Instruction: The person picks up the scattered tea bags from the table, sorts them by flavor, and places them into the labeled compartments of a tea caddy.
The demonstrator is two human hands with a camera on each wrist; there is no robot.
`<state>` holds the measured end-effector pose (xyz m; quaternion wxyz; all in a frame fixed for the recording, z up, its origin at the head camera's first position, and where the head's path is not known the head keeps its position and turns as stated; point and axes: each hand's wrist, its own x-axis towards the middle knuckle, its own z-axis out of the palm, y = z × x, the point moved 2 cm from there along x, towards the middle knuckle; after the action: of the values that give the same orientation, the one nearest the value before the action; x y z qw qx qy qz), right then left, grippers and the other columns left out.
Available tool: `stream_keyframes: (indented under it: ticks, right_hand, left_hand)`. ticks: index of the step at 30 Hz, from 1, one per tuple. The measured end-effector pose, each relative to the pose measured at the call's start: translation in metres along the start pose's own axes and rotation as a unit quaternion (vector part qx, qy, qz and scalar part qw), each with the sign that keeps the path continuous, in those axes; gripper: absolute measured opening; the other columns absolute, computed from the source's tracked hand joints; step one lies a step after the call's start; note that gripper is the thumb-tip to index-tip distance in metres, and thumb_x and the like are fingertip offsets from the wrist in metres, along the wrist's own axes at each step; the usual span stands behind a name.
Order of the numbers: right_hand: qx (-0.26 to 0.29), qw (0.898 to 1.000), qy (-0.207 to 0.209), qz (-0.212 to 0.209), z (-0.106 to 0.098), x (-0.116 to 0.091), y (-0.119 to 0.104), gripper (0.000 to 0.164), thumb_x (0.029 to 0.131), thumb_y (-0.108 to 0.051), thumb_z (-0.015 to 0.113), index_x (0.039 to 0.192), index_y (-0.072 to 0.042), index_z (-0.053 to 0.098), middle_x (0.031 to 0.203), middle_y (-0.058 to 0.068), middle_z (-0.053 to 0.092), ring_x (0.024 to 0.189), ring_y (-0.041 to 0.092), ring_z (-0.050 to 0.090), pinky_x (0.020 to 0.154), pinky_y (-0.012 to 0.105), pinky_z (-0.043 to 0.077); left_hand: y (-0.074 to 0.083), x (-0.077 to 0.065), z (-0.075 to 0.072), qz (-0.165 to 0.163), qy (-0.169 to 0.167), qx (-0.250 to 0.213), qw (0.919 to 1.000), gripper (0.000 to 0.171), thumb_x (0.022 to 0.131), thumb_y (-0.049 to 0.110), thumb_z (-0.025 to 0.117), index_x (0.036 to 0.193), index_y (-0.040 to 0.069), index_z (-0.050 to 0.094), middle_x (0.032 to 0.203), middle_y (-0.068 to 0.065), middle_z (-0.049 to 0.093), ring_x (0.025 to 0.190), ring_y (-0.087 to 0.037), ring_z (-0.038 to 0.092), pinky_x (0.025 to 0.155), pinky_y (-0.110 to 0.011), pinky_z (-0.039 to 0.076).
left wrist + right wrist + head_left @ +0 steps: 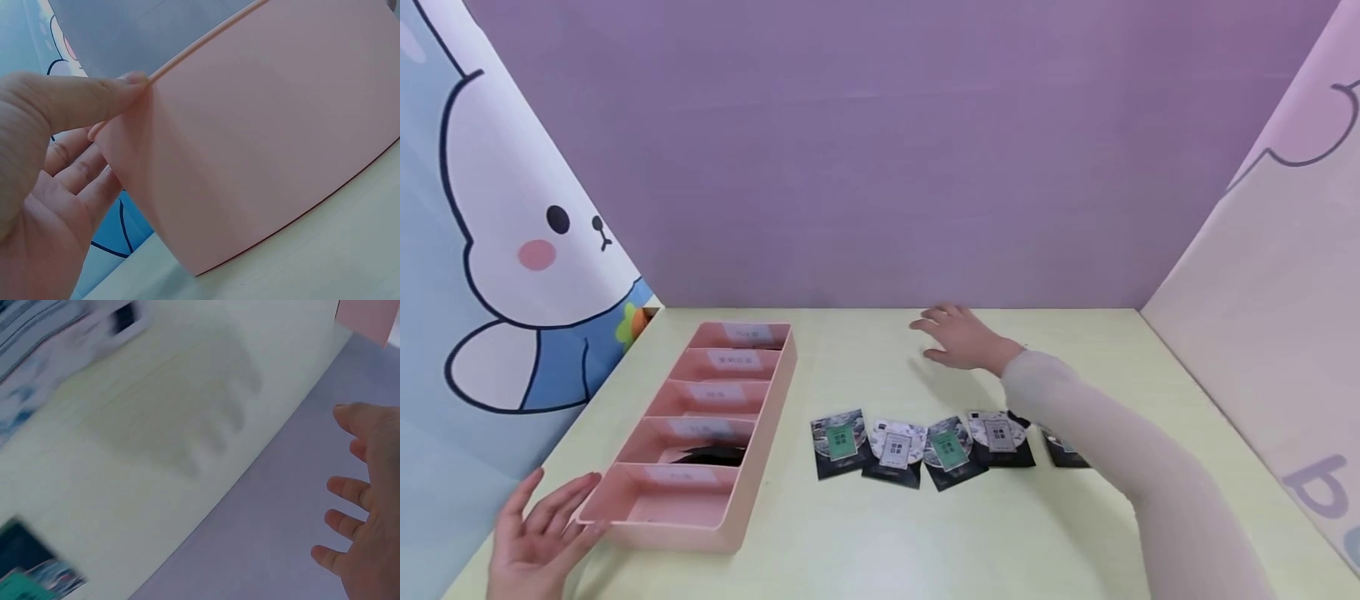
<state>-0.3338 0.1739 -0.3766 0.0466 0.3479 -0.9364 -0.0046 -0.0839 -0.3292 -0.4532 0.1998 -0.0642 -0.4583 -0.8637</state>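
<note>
Pinching the near left corner of the pink box (677,539), the left hand (538,542) kept its thumb against the rim at the front, while its other fingers lay along the outside of the left wall. The right hand (961,337) held nothing; its fingers were spread and relaxed, and it hung over the far part of the worktop (880,542), beyond the packets, casting a soft shadow below it

Standing on the left of the worktop, the pink box ran lengthwise away from the person and was split into five compartments, each with a white label (681,475) on its far wall. A dark item (718,455) lay in the second compartment from the near end

To the right of the box, a row of packets spread across the middle of the worktop. The first packet (838,444) and the third packet (953,452) bore green labels; the second packet (895,452) and the fourth packet (1000,439) bore greyish ones. The fifth packet (1065,450) sat at the right end, partly hidden by the pale sleeve (1105,442) of the right arm

Behind everything rose a purple panel (880,167), with a cartoon panel (542,200) on the left
</note>
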Motion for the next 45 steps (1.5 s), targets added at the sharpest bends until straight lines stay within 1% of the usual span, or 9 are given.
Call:
stream_keyframes:
  ticks: [7, 11, 14, 20, 23, 28, 34, 39, 45]
  right_hand:
    - [0.028, 0.998, -0.008, 0.05, 0.002, -0.048, 0.045, 0.057, 0.097, -0.028, 0.067, 0.146, -0.006, 0.047, 0.146, 0.025, 0.044, 0.136, 0.046, 0.036, 0.11, 0.066, 0.028]
    - [0.037, 0.996, -0.019, 0.079, 0.005, -0.071, 0.066, 0.061, 0.096, -0.028, 0.068, 0.147, -0.003, 0.044, 0.146, 0.027, 0.042, 0.135, 0.049, 0.035, 0.108, 0.068, 0.029]
    - [0.041, 0.994, -0.025, 0.102, 0.008, -0.086, 0.081, 0.063, 0.096, -0.028, 0.067, 0.147, -0.001, 0.043, 0.145, 0.028, 0.043, 0.134, 0.051, 0.034, 0.106, 0.069, 0.03]
    - [0.058, 0.987, -0.044, 0.143, 0.013, -0.112, 0.105, 0.062, 0.098, -0.029, 0.065, 0.147, 0.0, 0.042, 0.144, 0.03, 0.043, 0.132, 0.055, 0.033, 0.104, 0.072, 0.029]
    - [0.07, 0.985, -0.052, 0.15, 0.015, -0.123, 0.111, 0.062, 0.098, -0.032, 0.065, 0.146, 0.0, 0.044, 0.142, 0.031, 0.044, 0.129, 0.057, 0.034, 0.102, 0.074, 0.03]
    - [0.09, 0.98, -0.065, 0.163, 0.026, -0.135, 0.117, 0.067, 0.095, -0.044, 0.065, 0.143, 0.001, 0.048, 0.141, 0.032, 0.044, 0.127, 0.059, 0.034, 0.099, 0.076, 0.03]
    - [0.095, 0.975, -0.087, 0.183, 0.039, -0.142, 0.124, 0.084, 0.086, -0.058, 0.07, 0.141, 0.002, 0.051, 0.142, 0.034, 0.043, 0.128, 0.06, 0.033, 0.099, 0.076, 0.031]
    - [0.097, 0.974, -0.092, 0.181, 0.044, -0.145, 0.126, 0.083, 0.082, -0.053, 0.076, 0.136, 0.006, 0.054, 0.138, 0.036, 0.043, 0.125, 0.062, 0.034, 0.095, 0.074, 0.036]
    - [0.15, 0.967, -0.074, 0.19, 0.046, -0.145, 0.126, 0.08, 0.079, -0.048, 0.081, 0.13, 0.008, 0.055, 0.134, 0.034, 0.047, 0.123, 0.059, 0.035, 0.095, 0.071, 0.037]
  left_hand:
    - [-0.002, 0.002, 0.007, 0.028, -0.03, 0.016, 0.999, 0.087, 0.085, -0.035, 0.042, 0.155, 0.014, 0.025, 0.128, -0.011, 0.065, 0.116, -0.018, 0.064, 0.084, -0.032, 0.057]
    - [-0.002, 0.003, 0.007, 0.028, -0.034, 0.015, 0.9989, 0.087, 0.085, -0.036, 0.042, 0.155, 0.014, 0.024, 0.128, -0.012, 0.064, 0.116, -0.018, 0.064, 0.085, -0.032, 0.057]
    - [-0.002, 0.003, 0.005, 0.027, -0.032, 0.02, 0.9989, 0.087, 0.085, -0.035, 0.043, 0.155, 0.014, 0.025, 0.128, -0.011, 0.065, 0.116, -0.018, 0.064, 0.084, -0.031, 0.057]
    - [-0.001, 0.003, 0.005, 0.046, -0.053, 0.016, 0.9974, 0.088, 0.084, -0.037, 0.041, 0.155, 0.01, 0.023, 0.128, -0.013, 0.064, 0.117, -0.02, 0.063, 0.086, -0.031, 0.057]
    - [0.0, 0.003, 0.004, 0.04, -0.043, 0.019, 0.9981, 0.087, 0.084, -0.037, 0.042, 0.155, 0.012, 0.024, 0.128, -0.012, 0.065, 0.117, -0.019, 0.064, 0.086, -0.03, 0.057]
    - [0.001, 0.002, 0.002, 0.029, -0.021, 0.028, 0.999, 0.088, 0.085, -0.036, 0.043, 0.155, 0.014, 0.025, 0.127, -0.01, 0.065, 0.115, -0.017, 0.064, 0.085, -0.029, 0.057]
    - [0.0, 0.002, 0.004, 0.043, -0.044, 0.032, 0.9976, 0.089, 0.084, -0.038, 0.041, 0.155, 0.012, 0.023, 0.128, -0.012, 0.064, 0.117, -0.018, 0.064, 0.087, -0.03, 0.056]
    - [0.0, 0.002, 0.005, 0.05, -0.054, 0.043, 0.9964, 0.089, 0.083, -0.038, 0.042, 0.156, 0.011, 0.022, 0.129, -0.012, 0.064, 0.118, -0.018, 0.063, 0.088, -0.029, 0.055]
    - [0.0, 0.001, 0.004, 0.048, -0.048, 0.037, 0.9971, 0.089, 0.083, -0.038, 0.043, 0.155, 0.011, 0.023, 0.129, -0.012, 0.064, 0.117, -0.018, 0.063, 0.087, -0.029, 0.056]
